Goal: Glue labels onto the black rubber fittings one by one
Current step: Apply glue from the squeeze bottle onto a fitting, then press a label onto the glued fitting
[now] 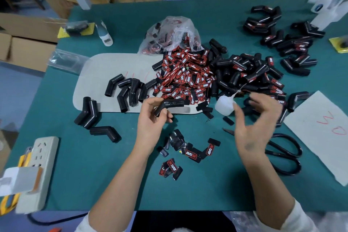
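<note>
Black rubber, bent like an elbow, sits pinched in the left hand [153,117]: this fitting [168,106] is raised just over the near edge of the grey mat [105,66] on the green worktop [188,190], and no label shows on the side facing the camera. Beside it, the right hand [252,118] hovers blurred with fingers spread and loosely bent, grasping nothing, close to the small white glue bottle [225,106] standing by the label heap [185,77]. Bare fittings lie to the left on the mat, labelled ones [263,20] far right. Scissors [284,153] rest under the right wrist. From here I judge the risks to be knocking the upright bottle over with that moving hand, or gluing a label crooked across the bend, since loose labels [190,153] lie scattered and some face down.
</note>
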A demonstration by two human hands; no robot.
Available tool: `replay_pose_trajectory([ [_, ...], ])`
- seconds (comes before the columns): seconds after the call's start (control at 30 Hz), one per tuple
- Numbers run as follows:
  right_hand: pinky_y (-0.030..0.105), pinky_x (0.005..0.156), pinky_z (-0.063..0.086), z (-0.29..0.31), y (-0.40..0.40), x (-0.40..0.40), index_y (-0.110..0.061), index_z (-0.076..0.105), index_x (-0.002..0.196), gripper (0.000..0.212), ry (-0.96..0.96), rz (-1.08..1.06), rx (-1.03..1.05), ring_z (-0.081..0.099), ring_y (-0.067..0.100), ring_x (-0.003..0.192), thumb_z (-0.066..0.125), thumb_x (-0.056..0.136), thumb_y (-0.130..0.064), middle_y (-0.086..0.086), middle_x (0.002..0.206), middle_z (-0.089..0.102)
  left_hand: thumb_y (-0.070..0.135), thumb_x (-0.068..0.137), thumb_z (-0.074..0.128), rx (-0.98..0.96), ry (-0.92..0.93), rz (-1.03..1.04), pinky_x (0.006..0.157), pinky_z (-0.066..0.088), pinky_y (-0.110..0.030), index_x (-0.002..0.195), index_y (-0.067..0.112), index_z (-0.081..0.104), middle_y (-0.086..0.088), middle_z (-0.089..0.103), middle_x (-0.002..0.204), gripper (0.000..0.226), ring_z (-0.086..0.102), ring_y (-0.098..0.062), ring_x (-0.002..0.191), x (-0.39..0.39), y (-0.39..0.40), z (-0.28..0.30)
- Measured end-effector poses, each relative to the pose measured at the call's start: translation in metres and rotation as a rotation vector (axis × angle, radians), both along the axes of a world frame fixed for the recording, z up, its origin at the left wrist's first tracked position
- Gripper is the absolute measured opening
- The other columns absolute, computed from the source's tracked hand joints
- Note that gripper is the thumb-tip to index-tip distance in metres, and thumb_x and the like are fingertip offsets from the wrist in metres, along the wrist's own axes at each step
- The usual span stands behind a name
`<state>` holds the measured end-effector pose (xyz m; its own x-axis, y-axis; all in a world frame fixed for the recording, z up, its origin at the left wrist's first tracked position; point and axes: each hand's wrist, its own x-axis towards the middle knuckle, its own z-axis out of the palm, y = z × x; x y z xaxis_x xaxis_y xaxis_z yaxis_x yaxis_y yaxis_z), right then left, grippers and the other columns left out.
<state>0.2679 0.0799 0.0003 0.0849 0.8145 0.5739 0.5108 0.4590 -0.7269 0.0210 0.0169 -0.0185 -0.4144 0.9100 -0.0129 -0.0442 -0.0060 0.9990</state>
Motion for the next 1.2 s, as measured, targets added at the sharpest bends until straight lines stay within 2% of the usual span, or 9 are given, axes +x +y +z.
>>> replay_pose_trajectory([
  [0.1,0.030,0.097,0.050,0.006,-0.017,-0.022,-0.008,0.068,0.115,0.015,-0.154,0.182,0.205,0.061,0.013,0.111,0.066,0.100,-0.004,0.000,0.116,0.067,-0.007,0.104,0.056,0.025,0.007,0.045,0.075,0.059,-0.027,0.119,0.014,0.058,-0.006,0.063,0.099,0.027,0.067,-0.016,0.080,-0.001,0.003,0.001],
  [0.2,0.039,0.091,0.059,0.005,-0.019,-0.062,-0.005,0.074,0.118,0.043,-0.534,0.294,0.018,0.069,0.027,0.112,0.078,0.079,0.012,0.007,0.122,0.072,-0.005,0.104,0.057,0.054,-0.013,0.052,0.077,0.060,-0.029,0.118,0.016,0.060,0.002,0.068,0.094,0.026,0.070,-0.017,0.080,-0.001,0.005,0.001],
  [0.33,0.035,0.111,0.047,0.012,0.007,-0.090,0.001,0.048,0.149,0.082,-0.877,0.319,-0.210,0.050,0.035,0.138,0.076,0.073,0.011,0.017,0.152,0.051,0.003,0.103,0.062,0.056,-0.021,0.066,0.083,0.061,-0.031,0.116,0.024,0.066,-0.001,0.073,0.105,0.025,0.075,-0.022,0.088,-0.005,0.002,0.002],
  [0.43,0.035,0.112,0.044,0.007,0.016,-0.097,-0.005,0.025,0.160,0.077,-0.970,0.318,-0.327,0.033,0.032,0.147,0.060,0.092,0.004,0.012,0.162,0.034,0.008,0.102,0.062,0.051,-0.034,0.049,0.088,0.061,-0.032,0.117,0.029,0.066,-0.008,0.068,0.113,0.026,0.075,-0.025,0.096,-0.004,0.001,0.002],
  [0.63,0.040,0.095,0.054,0.007,0.015,-0.088,-0.006,0.049,0.151,0.075,-0.819,0.364,-0.231,0.052,0.034,0.126,0.064,0.081,0.019,0.013,0.136,0.058,0.005,0.106,0.055,0.071,-0.088,0.004,0.087,0.061,-0.032,0.125,0.024,0.055,-0.006,0.063,0.110,0.026,0.074,-0.021,0.098,-0.002,0.003,0.001],
  [0.83,0.025,0.097,0.057,0.000,-0.010,-0.076,-0.026,0.076,0.119,0.045,0.200,0.433,-0.585,0.070,0.009,0.107,0.065,0.095,0.011,-0.008,0.111,0.072,0.013,0.106,0.054,0.084,-0.107,-0.023,0.087,0.061,-0.032,0.131,0.023,0.048,0.002,0.067,0.111,0.028,0.075,-0.024,0.103,-0.002,0.001,0.003],
  [0.9,0.025,0.097,0.057,-0.003,-0.013,-0.074,-0.028,0.076,0.118,0.048,0.168,0.431,-0.609,0.070,0.008,0.106,0.067,0.093,0.012,-0.010,0.110,0.072,0.015,0.107,0.054,0.099,-0.106,-0.020,0.088,0.061,-0.033,0.134,0.026,0.048,-0.001,0.065,0.116,0.030,0.073,-0.026,0.105,-0.002,0.000,0.003],
  [1.07,0.048,0.074,0.060,-0.017,-0.012,-0.077,-0.017,0.070,0.134,0.051,-0.493,0.379,-0.281,0.067,0.027,0.089,0.069,0.091,0.011,0.005,0.106,0.063,0.029,0.103,0.059,0.094,-0.116,-0.044,0.092,0.061,-0.038,0.137,0.042,0.051,-0.007,0.059,0.125,0.037,0.067,-0.034,0.118,0.001,-0.003,0.003],
  [1.2,0.052,0.072,0.057,-0.021,-0.010,-0.074,-0.012,0.067,0.138,0.062,-0.496,0.334,-0.259,0.063,0.036,0.088,0.062,0.085,0.020,0.013,0.107,0.059,0.026,0.105,0.057,0.096,-0.110,-0.046,0.093,0.061,-0.039,0.140,0.039,0.051,-0.002,0.060,0.126,0.038,0.068,-0.031,0.119,0.001,-0.002,0.002],
])
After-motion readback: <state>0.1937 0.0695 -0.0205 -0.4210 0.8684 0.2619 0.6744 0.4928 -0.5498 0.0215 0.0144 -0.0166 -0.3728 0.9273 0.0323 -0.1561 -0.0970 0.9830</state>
